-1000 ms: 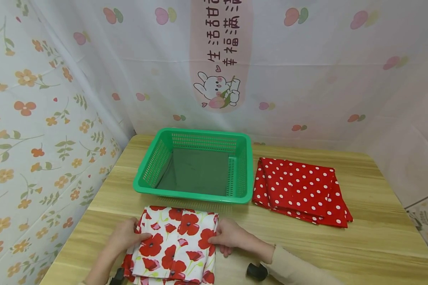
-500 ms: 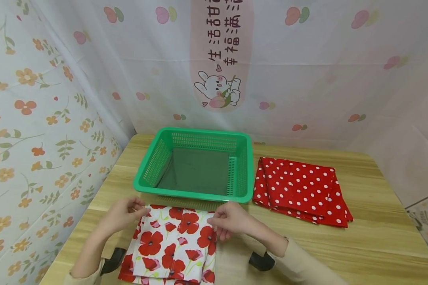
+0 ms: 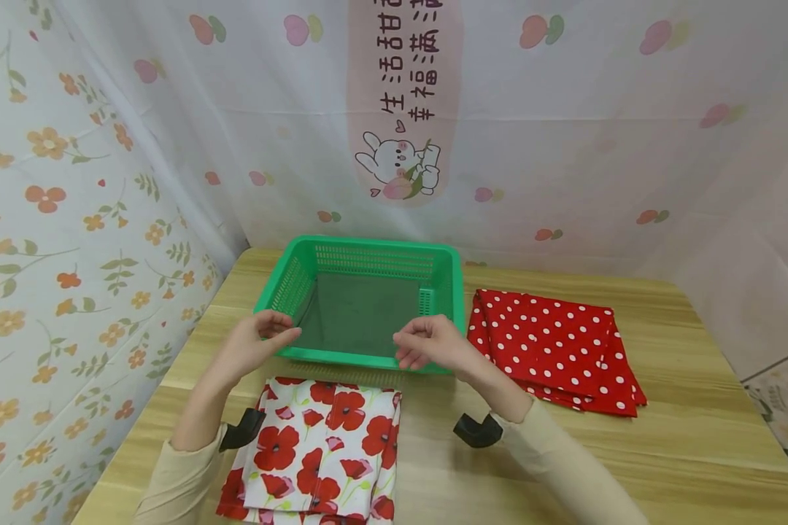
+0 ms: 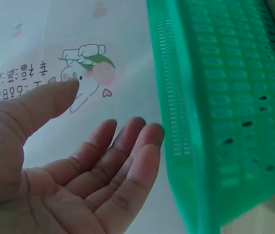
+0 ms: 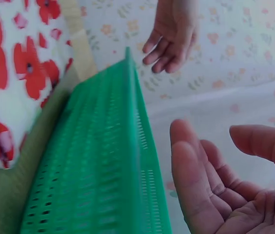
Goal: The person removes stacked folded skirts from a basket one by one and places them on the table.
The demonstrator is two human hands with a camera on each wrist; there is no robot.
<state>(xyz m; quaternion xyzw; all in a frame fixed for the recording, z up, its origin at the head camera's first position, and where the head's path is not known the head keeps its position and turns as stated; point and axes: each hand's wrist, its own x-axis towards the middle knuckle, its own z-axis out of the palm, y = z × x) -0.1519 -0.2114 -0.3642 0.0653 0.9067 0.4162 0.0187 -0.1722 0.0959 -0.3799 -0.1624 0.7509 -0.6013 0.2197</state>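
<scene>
My left hand (image 3: 257, 344) hovers over the near left corner of the green plastic basket (image 3: 361, 359), fingers loosely bent around nothing. Over the basket's near right part is my right hand (image 3: 433, 343), also holding nothing, with thumb and fingers apart in the right wrist view. A dark green folded cloth (image 3: 361, 313) lies flat inside the basket. Below both hands, on the wooden table, rests a folded white cloth with red poppies (image 3: 322, 452). In the left wrist view the left fingers (image 4: 123, 190) spread beside the basket's rim.
A folded red cloth with white dots (image 3: 558, 350) lies on the table (image 3: 683, 452) right of the basket. Behind stands a printed white curtain (image 3: 565, 131), and a floral curtain (image 3: 72, 277) closes off the left side.
Both hands have let go of the poppy cloth and moved up and forward, from its sides to over the basket's near edge. The cloths and basket stay where they were.
</scene>
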